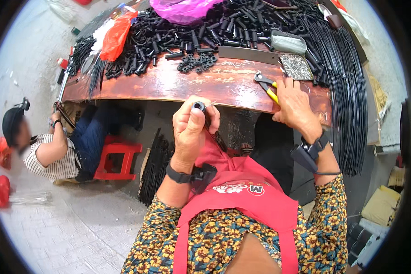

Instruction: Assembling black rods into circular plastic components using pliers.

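In front of my apron, over the table's near edge, my left hand (189,125) is closed round a black tubular piece (198,106). Its round open end faces up between thumb and fingers. Thin pale strands stick out to the right of it, and a dark length trails below the hand. On the table to the right, my right hand (293,102) has its fingers curled over the yellow handles of a pair of pliers (263,78). The pliers' dark jaws point away to the left, with the handles spread apart.
Black tubular parts (205,29) heap across the far side of the wooden table (146,86). Small black rings (196,63), a flat metal bar (249,54) and a tray of small metal pieces (297,66) lie nearer. Long black rods (349,100) hang at right. A person (52,150) sits at left.
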Demonstrator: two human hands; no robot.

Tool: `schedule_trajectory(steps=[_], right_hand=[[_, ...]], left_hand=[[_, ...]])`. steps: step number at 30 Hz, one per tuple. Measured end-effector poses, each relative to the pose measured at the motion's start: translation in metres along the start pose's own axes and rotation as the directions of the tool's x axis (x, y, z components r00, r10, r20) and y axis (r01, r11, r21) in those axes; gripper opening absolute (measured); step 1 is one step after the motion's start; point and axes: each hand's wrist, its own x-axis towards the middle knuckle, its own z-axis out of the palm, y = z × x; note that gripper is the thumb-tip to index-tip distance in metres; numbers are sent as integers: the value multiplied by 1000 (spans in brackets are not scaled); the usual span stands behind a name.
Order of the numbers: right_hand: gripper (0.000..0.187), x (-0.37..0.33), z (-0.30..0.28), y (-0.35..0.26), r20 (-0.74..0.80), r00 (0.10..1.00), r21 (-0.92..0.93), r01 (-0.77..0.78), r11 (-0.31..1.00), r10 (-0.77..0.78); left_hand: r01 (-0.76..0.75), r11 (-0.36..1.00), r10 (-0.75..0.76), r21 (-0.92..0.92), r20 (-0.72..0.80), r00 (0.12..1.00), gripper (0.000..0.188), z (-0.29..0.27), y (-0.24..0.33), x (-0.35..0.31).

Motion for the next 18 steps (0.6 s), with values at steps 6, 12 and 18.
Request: schedule_trajectory(steps=[6, 12, 18], right_hand=[[25, -20, 5, -19, 120, 989, 523, -138, 841, 87], [41, -26, -11, -74, -162, 973, 707, 231, 669, -165], [56, -5, -11, -100, -373, 912, 498, 351, 793, -170]], left_hand=[[-40, 999, 34, -21, -221, 975, 68, 6, -4, -2], [43, 999, -36, 13, -338, 940, 78, 14, 4, 3], [134, 988, -95, 82, -366, 926, 84, 22, 8, 4]])
